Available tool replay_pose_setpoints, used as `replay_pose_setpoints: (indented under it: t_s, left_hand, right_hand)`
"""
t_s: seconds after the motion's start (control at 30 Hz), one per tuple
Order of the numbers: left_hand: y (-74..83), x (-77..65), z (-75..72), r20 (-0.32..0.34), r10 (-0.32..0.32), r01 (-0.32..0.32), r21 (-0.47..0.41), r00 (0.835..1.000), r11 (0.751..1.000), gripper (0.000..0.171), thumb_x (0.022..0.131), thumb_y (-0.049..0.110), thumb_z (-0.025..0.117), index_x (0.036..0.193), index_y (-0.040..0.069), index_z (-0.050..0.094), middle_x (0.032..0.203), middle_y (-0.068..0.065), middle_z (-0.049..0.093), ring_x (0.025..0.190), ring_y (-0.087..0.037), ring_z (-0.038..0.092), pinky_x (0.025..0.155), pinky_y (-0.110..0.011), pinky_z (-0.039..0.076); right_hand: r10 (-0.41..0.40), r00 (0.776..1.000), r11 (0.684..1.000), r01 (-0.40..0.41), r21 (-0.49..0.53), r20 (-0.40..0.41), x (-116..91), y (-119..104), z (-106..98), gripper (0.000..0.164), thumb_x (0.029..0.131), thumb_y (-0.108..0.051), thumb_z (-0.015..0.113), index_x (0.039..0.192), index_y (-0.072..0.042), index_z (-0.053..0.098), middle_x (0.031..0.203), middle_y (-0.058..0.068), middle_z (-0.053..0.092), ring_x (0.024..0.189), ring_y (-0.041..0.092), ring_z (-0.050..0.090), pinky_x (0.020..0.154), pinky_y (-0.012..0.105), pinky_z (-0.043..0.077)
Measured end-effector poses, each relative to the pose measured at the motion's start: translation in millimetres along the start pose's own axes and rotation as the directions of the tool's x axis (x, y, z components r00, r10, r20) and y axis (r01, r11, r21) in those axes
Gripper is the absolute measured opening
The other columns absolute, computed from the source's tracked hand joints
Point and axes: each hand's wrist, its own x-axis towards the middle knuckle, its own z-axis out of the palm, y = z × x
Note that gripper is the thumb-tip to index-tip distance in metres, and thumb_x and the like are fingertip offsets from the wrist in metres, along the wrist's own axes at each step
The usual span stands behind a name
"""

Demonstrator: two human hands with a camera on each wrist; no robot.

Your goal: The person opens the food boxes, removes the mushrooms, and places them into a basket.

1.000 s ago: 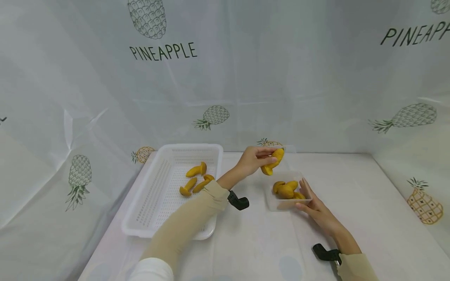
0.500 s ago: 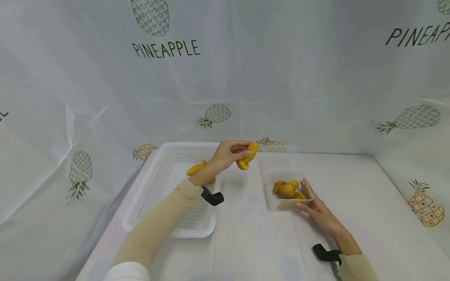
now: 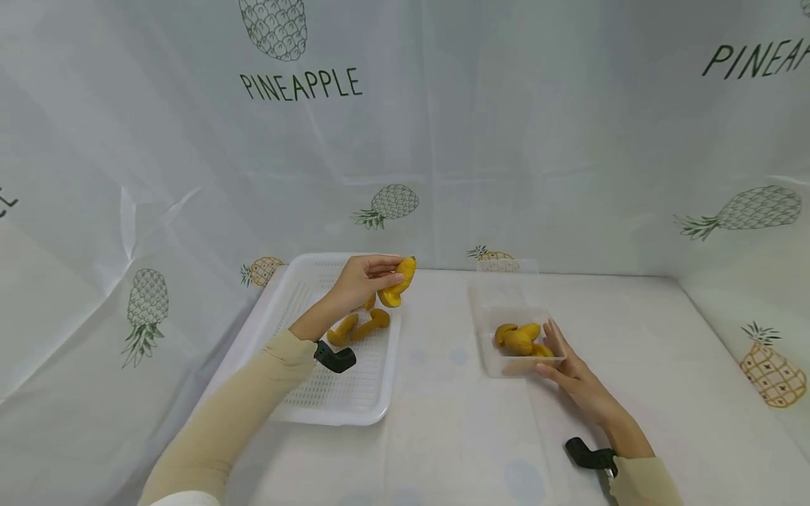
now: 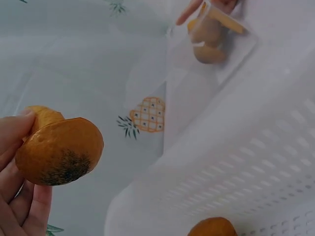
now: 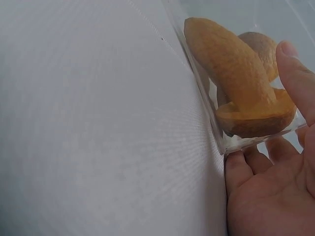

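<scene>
My left hand (image 3: 362, 282) pinches a yellow mushroom (image 3: 399, 282) between thumb and fingers, up above the right rim of the white basket (image 3: 373, 419). Dark specks mark the mushroom's cap (image 4: 59, 152) in the left wrist view. Inside the basket lie several more yellow mushrooms (image 3: 372, 325), partly hidden by the left hand. On the right, a clear plastic box (image 3: 496, 368) holds several mushrooms (image 3: 517, 341). My right hand (image 3: 581, 385) holds that box at its near right corner, thumb (image 5: 295, 73) on one side and fingers on the other.
The box's clear lid (image 3: 506, 281) stands open toward the back. A white cloth (image 3: 455, 436) covers the table, and a curtain with pineapple prints (image 3: 392, 140) hangs behind it. A black wrist camera (image 3: 335, 357) sits on the left wrist, another (image 3: 590, 455) on the right.
My left hand has moved left from over the box to over the basket's right side, still gripping the mushroom. The right hand and the box have kept their places.
</scene>
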Motion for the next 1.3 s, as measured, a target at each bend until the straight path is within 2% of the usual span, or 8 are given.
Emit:
replay_pose_setpoints:
  t_s: [0.1, 0.23, 0.33, 0.5, 0.73, 0.9, 1.07, 1.3]
  left_hand:
    - [-7.0, -5.5, -8.0, -0.009, -0.019, 0.020, 0.038, 1.000, 0.999, 0.038, 0.094, 0.016, 0.072, 0.130, 0.004, 0.066, 0.122, -0.011, 0.069, 0.110, -0.025, 0.065, 0.086, -0.033, 0.057]
    - [-15.6, -14.9, -18.4, -0.029, -0.039, 0.041, 0.079, 0.999, 0.996, 0.039, 0.094, 0.018, 0.073, 0.130, 0.005, 0.066, 0.123, -0.010, 0.068, 0.114, -0.025, 0.064, 0.088, -0.031, 0.056]
    - [-21.8, -23.4, -25.1, -0.024, -0.056, 0.058, 0.078, 0.998, 0.995, 0.040, 0.094, 0.016, 0.072, 0.130, 0.002, 0.065, 0.123, -0.013, 0.068, 0.114, -0.027, 0.064, 0.085, -0.031, 0.057]
    - [-33.6, -37.0, -32.2, 0.021, -0.102, 0.100, 0.060, 0.995, 0.993, 0.040, 0.094, 0.014, 0.071, 0.130, -0.002, 0.064, 0.122, -0.018, 0.068, 0.110, -0.027, 0.065, 0.080, -0.028, 0.058]
    - [-46.9, -49.2, -37.7, 0.095, -0.154, 0.146, 0.090, 0.983, 0.985, 0.042, 0.094, 0.014, 0.072, 0.130, -0.004, 0.063, 0.123, -0.019, 0.067, 0.111, -0.028, 0.065, 0.085, -0.029, 0.057]
    - [-56.0, -50.6, -39.5, 0.170, -0.170, 0.146, 0.141, 0.971, 0.979, 0.040, 0.093, 0.015, 0.073, 0.127, -0.004, 0.065, 0.119, -0.017, 0.069, 0.107, -0.027, 0.067, 0.085, -0.030, 0.057]
    - [-66.7, -50.3, -40.8, 0.248, -0.183, 0.147, 0.154, 0.951, 0.977, 0.039, 0.092, 0.013, 0.074, 0.125, -0.006, 0.066, 0.121, -0.017, 0.068, 0.108, -0.026, 0.067, 0.086, -0.030, 0.056]
    - [-79.2, -52.0, -41.1, 0.300, -0.184, 0.134, 0.180, 0.936, 0.975, 0.038, 0.091, 0.013, 0.075, 0.123, -0.007, 0.067, 0.120, -0.018, 0.068, 0.109, -0.028, 0.066, 0.088, -0.032, 0.056]
  right_hand:
    - [-0.009, 1.000, 1.000, 0.009, 0.024, 0.002, 0.2, 0.4, -0.2, 0.089, 0.103, -0.009, 0.057, 0.161, -0.028, -0.008, 0.165, 0.018, -0.003, 0.145, 0.051, 0.002, 0.093, 0.007, 0.033]
    - [-0.016, 1.000, 0.999, 0.016, 0.028, 0.003, 0.6, 1.4, -0.5, 0.089, 0.102, -0.009, 0.057, 0.161, -0.029, -0.007, 0.165, 0.018, -0.004, 0.145, 0.051, 0.001, 0.092, 0.006, 0.032]
    - [-0.018, 1.000, 1.000, 0.017, 0.021, 0.003, 0.9, 2.3, -0.5, 0.089, 0.102, -0.009, 0.057, 0.161, -0.029, -0.007, 0.165, 0.017, -0.003, 0.145, 0.052, 0.003, 0.092, 0.006, 0.032]
    - [-0.021, 1.000, 0.999, 0.020, 0.026, 0.008, 1.4, 3.2, -0.6, 0.089, 0.103, -0.008, 0.057, 0.161, -0.027, -0.008, 0.166, 0.017, -0.004, 0.145, 0.052, 0.003, 0.092, 0.006, 0.032]
    - [-0.018, 1.000, 0.999, 0.017, 0.031, 0.005, 1.5, 3.5, -0.6, 0.089, 0.102, -0.008, 0.057, 0.161, -0.026, -0.007, 0.166, 0.017, -0.004, 0.145, 0.052, 0.002, 0.092, 0.006, 0.032]
    - [-0.019, 1.000, 0.999, 0.019, 0.027, 0.003, 1.2, 2.9, -1.1, 0.089, 0.102, -0.009, 0.057, 0.161, -0.029, -0.007, 0.166, 0.017, -0.003, 0.145, 0.052, 0.004, 0.092, 0.006, 0.033]
    - [-0.022, 1.000, 0.999, 0.022, 0.035, 0.007, 0.8, 3.4, -1.2, 0.089, 0.102, -0.008, 0.057, 0.161, -0.027, -0.007, 0.165, 0.017, -0.004, 0.145, 0.053, 0.002, 0.092, 0.006, 0.033]
    - [-0.030, 1.000, 0.999, 0.030, 0.045, 0.008, 0.8, 3.3, -0.9, 0.089, 0.102, -0.007, 0.056, 0.161, -0.026, -0.007, 0.165, 0.018, -0.005, 0.145, 0.053, 0.000, 0.093, 0.006, 0.032]
